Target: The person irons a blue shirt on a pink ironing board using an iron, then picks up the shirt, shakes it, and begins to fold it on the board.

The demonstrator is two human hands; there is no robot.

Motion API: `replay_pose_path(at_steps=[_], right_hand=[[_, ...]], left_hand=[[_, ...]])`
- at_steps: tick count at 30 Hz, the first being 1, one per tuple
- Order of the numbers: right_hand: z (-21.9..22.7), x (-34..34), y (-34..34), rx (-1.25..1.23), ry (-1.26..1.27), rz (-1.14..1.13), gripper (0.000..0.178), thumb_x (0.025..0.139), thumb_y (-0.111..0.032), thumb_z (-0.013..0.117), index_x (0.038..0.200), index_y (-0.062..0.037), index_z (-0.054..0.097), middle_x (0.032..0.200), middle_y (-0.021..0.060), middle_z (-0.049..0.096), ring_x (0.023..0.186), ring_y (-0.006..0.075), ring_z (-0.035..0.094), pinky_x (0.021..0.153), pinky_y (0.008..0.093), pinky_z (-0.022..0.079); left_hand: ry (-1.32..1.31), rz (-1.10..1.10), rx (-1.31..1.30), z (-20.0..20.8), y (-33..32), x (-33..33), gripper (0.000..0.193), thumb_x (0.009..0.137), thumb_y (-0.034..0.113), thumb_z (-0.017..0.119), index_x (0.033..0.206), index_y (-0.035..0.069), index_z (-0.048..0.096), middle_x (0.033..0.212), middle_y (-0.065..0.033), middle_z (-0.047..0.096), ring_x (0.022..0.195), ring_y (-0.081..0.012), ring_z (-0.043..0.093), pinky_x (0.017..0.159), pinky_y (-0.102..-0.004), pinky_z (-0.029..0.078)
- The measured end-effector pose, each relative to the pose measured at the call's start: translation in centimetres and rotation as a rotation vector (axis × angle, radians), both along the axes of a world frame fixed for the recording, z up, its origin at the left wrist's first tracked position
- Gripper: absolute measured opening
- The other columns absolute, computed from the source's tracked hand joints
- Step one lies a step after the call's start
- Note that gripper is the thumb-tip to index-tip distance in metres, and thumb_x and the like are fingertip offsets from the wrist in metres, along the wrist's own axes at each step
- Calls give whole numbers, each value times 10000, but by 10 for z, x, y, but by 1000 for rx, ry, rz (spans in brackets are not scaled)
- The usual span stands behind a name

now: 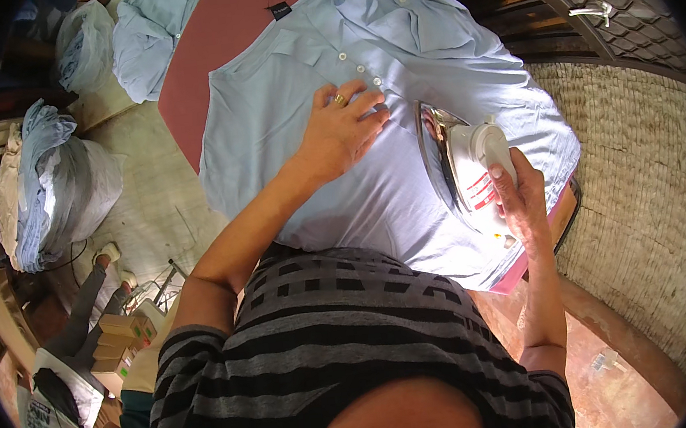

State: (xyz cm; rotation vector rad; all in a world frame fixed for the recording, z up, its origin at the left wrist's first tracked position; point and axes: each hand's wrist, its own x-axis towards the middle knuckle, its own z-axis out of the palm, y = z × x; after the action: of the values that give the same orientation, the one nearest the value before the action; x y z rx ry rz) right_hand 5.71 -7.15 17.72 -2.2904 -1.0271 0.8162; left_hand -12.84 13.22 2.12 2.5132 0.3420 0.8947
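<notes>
A light blue button-up shirt [270,138] lies spread over a board with a dark red cover [190,84]. My left hand [342,131] rests on the shirt beside its row of white buttons, fingers apart and bent a little, a ring on one of them. To the right, my right hand [523,197] is wrapped round the handle of a white clothes iron [469,148]. The iron's shiny metal edge faces the buttons, and it sits on or just over the cloth. Its soleplate is hidden from me.
Folded blue garments [43,185] are stacked at the left, near a clear plastic bag [85,45]. Another person's leg [80,313] and several cardboard boxes [120,343] show at the lower left. A metal lattice gate [637,12] stands at the upper right, above a rough pale floor [627,162].
</notes>
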Motion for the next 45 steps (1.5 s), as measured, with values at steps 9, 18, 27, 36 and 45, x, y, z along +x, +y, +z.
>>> replay_pose_path(at_steps=[9,18,27,36,45], right_hand=[[12,15,46,-8,-110,271,406,985,-387,596,934,16,581,657,157,618,587,215,626,575,338,486],[-9,8,59,-30,36,323,412,968,-387,623,1124,-7,601,854,193,688,746,269,691,696,371,531],[-16,-47,68,-17,89,130,345,991,-317,584,1024,25,550,750,246,639,729,420,671,626,445,497],[-19,-53,70,-24,58,118,360,990,-314,575,1007,44,540,725,241,608,629,409,587,603,407,460],[-20,-88,65,66,50,501,314,935,-255,664,1016,34,569,867,274,639,751,470,635,611,426,495]], left_hand=[[24,20,-16,-5,-13,-16,229,810,123,730,1034,139,689,1225,16,632,1177,-239,550,928,-456,389],[-40,143,-64,-8,10,-29,234,845,125,709,1078,125,688,1241,2,640,1210,-238,564,962,-443,389],[113,460,84,-3,79,-29,274,906,179,661,1177,149,688,1306,-3,619,1232,-250,537,1017,-426,352],[-77,512,-142,19,115,-89,260,888,83,650,1145,51,681,1146,-111,665,1019,-326,651,873,-377,527],[-62,664,-239,-1,106,-116,319,859,281,737,847,3,581,759,-100,616,659,-253,559,598,-393,433]])
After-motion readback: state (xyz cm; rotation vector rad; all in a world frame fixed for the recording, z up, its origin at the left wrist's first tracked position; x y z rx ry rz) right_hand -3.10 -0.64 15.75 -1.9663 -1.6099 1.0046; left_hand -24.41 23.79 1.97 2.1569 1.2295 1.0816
